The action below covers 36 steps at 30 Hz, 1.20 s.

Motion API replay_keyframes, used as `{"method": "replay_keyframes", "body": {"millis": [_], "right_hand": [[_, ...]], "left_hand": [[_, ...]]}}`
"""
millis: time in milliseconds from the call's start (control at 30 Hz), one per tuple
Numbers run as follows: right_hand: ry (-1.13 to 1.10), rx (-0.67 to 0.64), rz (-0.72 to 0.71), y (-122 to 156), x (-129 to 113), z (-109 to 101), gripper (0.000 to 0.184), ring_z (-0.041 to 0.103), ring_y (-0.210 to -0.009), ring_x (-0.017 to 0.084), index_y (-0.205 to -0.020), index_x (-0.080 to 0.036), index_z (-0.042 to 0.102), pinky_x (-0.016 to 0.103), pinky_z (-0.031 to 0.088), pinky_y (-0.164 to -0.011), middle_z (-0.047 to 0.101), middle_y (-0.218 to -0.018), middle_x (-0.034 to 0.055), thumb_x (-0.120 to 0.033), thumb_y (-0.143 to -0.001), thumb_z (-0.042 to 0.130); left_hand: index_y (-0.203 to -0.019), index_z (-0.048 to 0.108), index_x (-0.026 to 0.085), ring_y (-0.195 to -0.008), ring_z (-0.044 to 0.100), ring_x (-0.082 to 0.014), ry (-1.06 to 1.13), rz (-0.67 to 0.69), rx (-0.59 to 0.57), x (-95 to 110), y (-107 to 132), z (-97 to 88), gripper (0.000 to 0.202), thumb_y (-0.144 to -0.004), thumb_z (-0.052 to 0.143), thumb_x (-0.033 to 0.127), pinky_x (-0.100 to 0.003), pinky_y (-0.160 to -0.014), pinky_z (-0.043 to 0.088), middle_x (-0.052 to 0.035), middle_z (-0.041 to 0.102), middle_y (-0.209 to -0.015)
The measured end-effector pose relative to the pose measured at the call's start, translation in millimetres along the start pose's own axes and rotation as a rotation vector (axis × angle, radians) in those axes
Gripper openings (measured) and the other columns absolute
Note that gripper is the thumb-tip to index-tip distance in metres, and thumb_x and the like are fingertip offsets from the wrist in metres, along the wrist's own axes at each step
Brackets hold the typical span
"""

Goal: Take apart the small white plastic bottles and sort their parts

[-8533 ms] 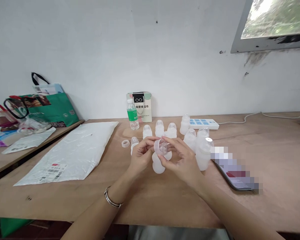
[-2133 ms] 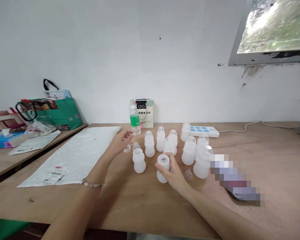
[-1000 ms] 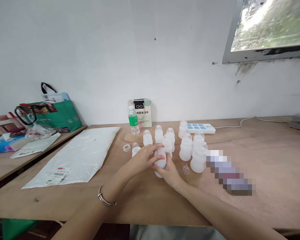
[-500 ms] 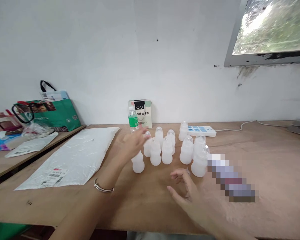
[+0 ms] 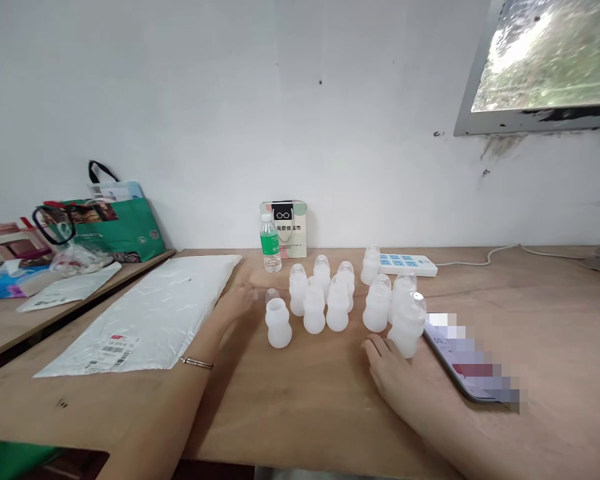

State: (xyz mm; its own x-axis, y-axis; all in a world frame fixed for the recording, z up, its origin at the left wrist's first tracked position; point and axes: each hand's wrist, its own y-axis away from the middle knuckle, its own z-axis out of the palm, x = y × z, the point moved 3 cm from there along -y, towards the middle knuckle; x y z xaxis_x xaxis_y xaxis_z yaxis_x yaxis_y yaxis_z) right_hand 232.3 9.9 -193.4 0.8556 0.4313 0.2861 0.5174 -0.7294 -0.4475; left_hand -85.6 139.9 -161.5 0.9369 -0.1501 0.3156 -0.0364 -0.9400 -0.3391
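Paper bag (image 5: 299, 241) behind green-labelled bottle (image 5: 270, 244)

Brown wood desk (image 5: 300, 407). White mailer bag (image 5: 155, 300) flat on left side, label up. Water bottle (image 5: 271, 245), green label, upright in front of paper bag (image 5: 296, 243) near wall. Uncapped bottle (image 5: 279, 328) upright, clear cap (image 5: 272, 294) just behind. Capped bottles (image 5: 314, 310) upright: five mid-desk, four further right. Power strip (image 5: 411, 267) at back, cord running right. Phone (image 5: 460, 367) flat at right, screen up, partly pixelated.
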Motion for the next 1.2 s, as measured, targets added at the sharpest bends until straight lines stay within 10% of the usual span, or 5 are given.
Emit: {"method": "replay_keyframes", "body": {"millis": [133,233,367,567,1200], "right_hand": [[-0.225,-0.008,0.099,-12.8,2.2,-5.7,0.027,0.054,-0.059,0.018,-0.068,-0.022,0.044,0.030,0.041,-0.054,0.053,-0.069,0.0013,0.005,-0.073,0.045],[-0.383,-0.006,0.128,-19.2,1.1,-7.0,0.027,0.054,-0.058,0.016,-0.068,-0.022,0.041,0.028,0.043,-0.053,0.052,-0.069,-0.0011,0.004,-0.071,0.048],[-0.786,0.077,0.143,-22.6,-3.8,-9.6,0.023,0.060,-0.076,0.017,-0.077,-0.023,0.042,0.029,0.050,-0.063,0.055,-0.088,0.0030,0.001,-0.078,0.042],[-1.644,0.359,0.321,-41.2,-1.9,-15.2,0.006,0.053,-0.118,0.020,-0.088,-0.027,0.044,0.038,0.050,-0.093,0.042,-0.125,0.0038,-0.028,-0.092,0.047],[-1.867,0.399,0.391,-75.9,6.6,-9.2,0.017,0.052,-0.052,0.010,-0.075,-0.022,0.065,0.025,0.044,-0.049,0.060,-0.062,-0.0030,-0.038,-0.071,0.071]], "left_hand": [[-0.130,0.041,0.014,-0.116,0.051,-0.0274,0.082,-0.023,0.395,24.6,12.1,-33.1,0.044,-0.092,0.039,0.035,-0.042,-0.094,0.045,-0.0166,0.054,-0.125],[-0.129,0.041,0.020,-0.114,0.052,-0.0247,0.328,0.362,0.852,71.8,46.0,-48.9,0.043,-0.088,0.051,0.030,-0.041,-0.093,0.047,-0.0119,0.054,-0.122],[-0.129,0.043,0.025,-0.115,0.053,-0.0244,0.539,0.809,0.551,134.5,79.1,-24.5,0.047,-0.084,0.057,0.019,-0.041,-0.097,0.046,-0.0107,0.056,-0.122],[-0.127,0.046,0.026,-0.112,0.055,-0.0204,1.133,0.449,0.033,152.2,75.3,18.5,0.034,-0.092,0.047,0.028,-0.034,-0.093,0.048,-0.0098,0.049,-0.127],[-0.122,0.054,0.026,-0.111,0.056,-0.0216,1.410,0.268,-0.036,150.9,69.0,25.7,0.040,-0.085,0.060,0.039,-0.034,-0.094,0.046,-0.0071,0.060,-0.122]]}}
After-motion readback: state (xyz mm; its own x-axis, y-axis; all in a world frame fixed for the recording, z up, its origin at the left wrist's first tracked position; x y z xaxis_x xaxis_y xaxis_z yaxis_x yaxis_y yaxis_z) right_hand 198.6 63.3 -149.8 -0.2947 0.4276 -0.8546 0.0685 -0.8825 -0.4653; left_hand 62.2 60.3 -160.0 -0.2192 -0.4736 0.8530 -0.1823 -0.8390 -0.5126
